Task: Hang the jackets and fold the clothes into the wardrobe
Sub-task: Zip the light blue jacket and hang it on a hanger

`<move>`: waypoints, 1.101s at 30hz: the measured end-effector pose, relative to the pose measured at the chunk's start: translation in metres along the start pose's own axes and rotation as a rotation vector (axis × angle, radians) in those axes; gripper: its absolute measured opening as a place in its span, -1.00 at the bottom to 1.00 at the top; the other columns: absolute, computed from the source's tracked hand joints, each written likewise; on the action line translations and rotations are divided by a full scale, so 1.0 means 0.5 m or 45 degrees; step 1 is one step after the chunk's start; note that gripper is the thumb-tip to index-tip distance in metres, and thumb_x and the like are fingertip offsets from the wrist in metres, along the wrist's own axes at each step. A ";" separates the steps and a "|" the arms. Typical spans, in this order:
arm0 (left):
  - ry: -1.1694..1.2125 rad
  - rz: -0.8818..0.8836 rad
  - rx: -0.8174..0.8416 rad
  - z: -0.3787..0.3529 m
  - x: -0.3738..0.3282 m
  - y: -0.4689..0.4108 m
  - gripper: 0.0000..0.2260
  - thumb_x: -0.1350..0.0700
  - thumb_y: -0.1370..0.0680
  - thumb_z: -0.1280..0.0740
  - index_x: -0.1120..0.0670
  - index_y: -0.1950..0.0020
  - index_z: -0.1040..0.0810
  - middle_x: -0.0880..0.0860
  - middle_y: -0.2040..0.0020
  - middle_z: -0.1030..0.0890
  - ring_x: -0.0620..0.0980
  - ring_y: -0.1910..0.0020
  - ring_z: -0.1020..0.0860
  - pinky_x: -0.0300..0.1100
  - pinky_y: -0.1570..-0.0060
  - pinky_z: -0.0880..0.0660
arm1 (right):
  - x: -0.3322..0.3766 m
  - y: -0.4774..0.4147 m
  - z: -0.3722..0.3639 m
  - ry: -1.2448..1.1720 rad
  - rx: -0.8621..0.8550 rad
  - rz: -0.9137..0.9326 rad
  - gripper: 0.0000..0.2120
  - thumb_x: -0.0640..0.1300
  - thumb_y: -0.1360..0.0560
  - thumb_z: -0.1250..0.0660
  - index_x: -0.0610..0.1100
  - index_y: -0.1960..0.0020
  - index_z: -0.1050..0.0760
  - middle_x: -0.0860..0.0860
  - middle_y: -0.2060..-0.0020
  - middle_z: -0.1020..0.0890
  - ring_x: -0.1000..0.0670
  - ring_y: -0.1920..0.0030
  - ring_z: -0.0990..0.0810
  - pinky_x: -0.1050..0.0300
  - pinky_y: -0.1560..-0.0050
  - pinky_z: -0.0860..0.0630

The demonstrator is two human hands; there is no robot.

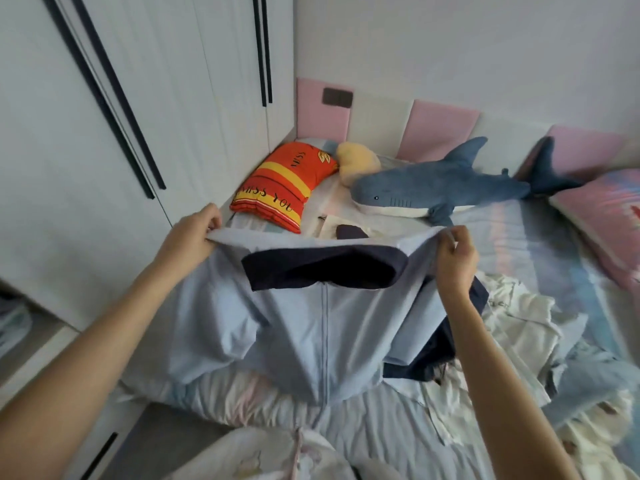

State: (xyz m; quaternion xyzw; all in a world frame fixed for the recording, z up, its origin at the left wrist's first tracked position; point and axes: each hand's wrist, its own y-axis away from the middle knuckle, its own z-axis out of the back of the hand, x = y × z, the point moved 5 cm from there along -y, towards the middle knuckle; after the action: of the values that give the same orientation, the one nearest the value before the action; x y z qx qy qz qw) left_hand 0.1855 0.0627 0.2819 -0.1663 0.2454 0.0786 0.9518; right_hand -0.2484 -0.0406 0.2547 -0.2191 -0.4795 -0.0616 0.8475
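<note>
Bed [519,237]: lt-blue jacket [311,323], navy collar

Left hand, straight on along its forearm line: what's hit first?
Probably the orange pillow, lying just beyond the left hand that grips the blue jacket; depth unclear.

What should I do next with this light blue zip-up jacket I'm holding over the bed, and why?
Probably lift it higher and shake it straight: your left hand and right hand pinch the light blue zip-up jacket by its shoulders, but its lower part lies bunched on the bed.
</note>
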 end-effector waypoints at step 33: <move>0.080 0.327 0.650 -0.129 -0.117 -0.336 -0.81 0.10 -0.43 -0.31 0.19 0.06 -0.58 0.25 0.03 -0.59 0.20 0.00 -0.58 -0.04 0.05 -0.46 | -0.041 -0.263 -0.020 0.894 0.619 -0.439 -0.67 -0.17 -0.59 -0.15 -0.33 -0.27 -0.42 -0.27 -0.25 -0.50 -0.22 -0.23 -0.49 0.02 -0.17 -0.38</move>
State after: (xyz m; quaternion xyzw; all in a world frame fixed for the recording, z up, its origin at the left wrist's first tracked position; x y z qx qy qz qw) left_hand 0.1452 -0.1207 0.3042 0.1088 0.3056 0.1291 0.9371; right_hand -0.2929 -0.1651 0.2741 0.1034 -0.1934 -0.1580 0.9628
